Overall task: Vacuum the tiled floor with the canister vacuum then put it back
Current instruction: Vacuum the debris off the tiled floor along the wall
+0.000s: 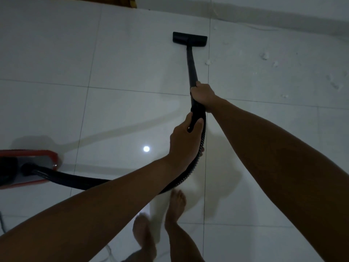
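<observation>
Sweeping the head (189,39) flat on the floor (56,53), both hands grip tight: right hand (203,95) around the wand (191,67), left hand (184,137) around the handle. Steer right toward the crumbs (264,55), minding the hose (75,179) from the canister (28,167).

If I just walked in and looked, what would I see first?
First, the long black vacuum wand in the middle, gripped by the right hand and, lower down, the left hand, with its floor nozzle flat on the white tiled floor. Next, the red canister vacuum at the left edge, and white fluffy bits scattered to the nozzle's right.
</observation>
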